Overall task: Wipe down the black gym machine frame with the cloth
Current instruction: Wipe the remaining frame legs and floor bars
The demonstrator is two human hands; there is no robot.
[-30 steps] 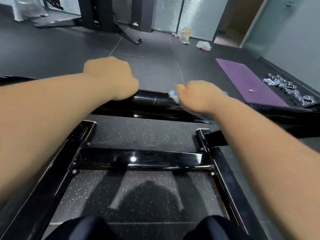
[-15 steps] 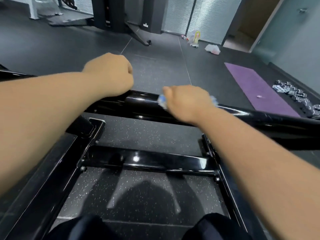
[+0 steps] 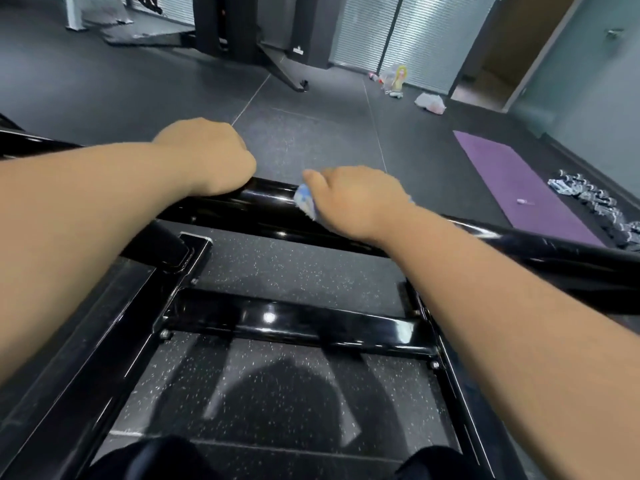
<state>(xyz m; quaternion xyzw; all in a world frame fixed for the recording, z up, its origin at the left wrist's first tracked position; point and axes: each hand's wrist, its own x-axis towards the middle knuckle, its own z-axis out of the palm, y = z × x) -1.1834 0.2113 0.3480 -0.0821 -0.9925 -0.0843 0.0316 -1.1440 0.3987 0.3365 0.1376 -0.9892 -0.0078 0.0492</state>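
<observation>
Gripping the black frame bar (image 3: 273,197), the left hand (image 3: 211,157) curls tight — the right hand (image 3: 353,199) clutches the cloth (image 3: 304,200) against it.

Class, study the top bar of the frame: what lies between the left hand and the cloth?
Only a short bare stretch of glossy top bar separates the left hand from the cloth, head view.

Gym interior, dark speckled rubber floor (image 3: 304,268), glossy black steel machine frame (image 3: 298,323), purple exercise mat (image 3: 519,181), row of chrome dumbbells (image 3: 588,199) along wall
</observation>
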